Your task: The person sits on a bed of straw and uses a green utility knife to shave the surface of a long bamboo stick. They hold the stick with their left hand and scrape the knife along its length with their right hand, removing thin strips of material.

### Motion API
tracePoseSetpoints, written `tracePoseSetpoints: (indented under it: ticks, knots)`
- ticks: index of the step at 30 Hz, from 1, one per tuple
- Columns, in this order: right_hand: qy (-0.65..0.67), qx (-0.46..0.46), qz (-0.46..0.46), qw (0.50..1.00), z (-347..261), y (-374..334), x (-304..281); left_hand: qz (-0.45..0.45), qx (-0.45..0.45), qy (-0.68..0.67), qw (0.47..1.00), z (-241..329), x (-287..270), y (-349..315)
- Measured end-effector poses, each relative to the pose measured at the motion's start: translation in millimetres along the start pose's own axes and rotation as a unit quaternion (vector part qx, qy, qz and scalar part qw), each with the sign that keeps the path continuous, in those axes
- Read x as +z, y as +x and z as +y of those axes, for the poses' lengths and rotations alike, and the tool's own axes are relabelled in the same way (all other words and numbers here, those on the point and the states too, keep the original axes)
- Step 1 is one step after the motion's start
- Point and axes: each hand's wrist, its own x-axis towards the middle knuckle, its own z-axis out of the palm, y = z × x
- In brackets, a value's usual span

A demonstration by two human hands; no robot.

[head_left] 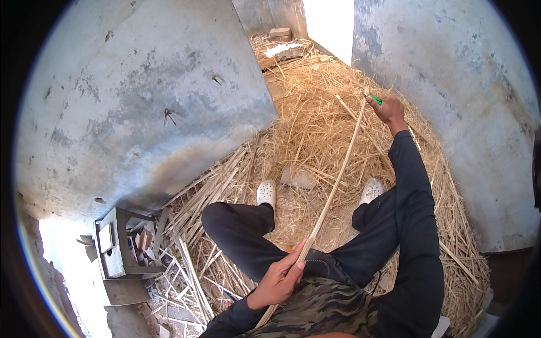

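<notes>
A long, pale split-bamboo strip runs slantwise from my lap up to the far right. My left hand is closed around its near part, thumb along the top, and the near end passes back under my forearm. With the arm stretched far out, my right hand is closed on a small tool with a bright green handle. That tool meets the strip close to its far end; its working part is too small to make out.
Heaped shavings cover the floor ahead, around my white clogs. Many split strips lie at the left, near a wooden box frame. Grey walls rise on both sides. A brick lies at the back.
</notes>
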Motion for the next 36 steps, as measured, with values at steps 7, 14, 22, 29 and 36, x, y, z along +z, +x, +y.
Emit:
tracePoseSetpoints:
  ticks: [7,14,22,29,36]
  knots:
    - [0.053,0.248,0.000,0.967,117,-6,33,0.030,-0.061,0.034,0.997,-19,-11,-46]
    - [0.220,0.050,-0.107,0.968,-27,-17,-9,-0.022,0.042,-0.151,0.987,-7,-36,31]
    - [-0.259,-0.164,-0.459,0.834,-42,-83,39,-0.017,0.071,-0.206,0.976,6,-42,58]
    - [0.164,-0.147,-0.307,0.926,-132,-109,6,-0.002,0.082,-0.241,0.967,-8,-47,69]
    - [0.269,-0.183,-0.182,0.928,-143,-138,-12,0.014,0.059,-0.351,0.934,3,-45,87]
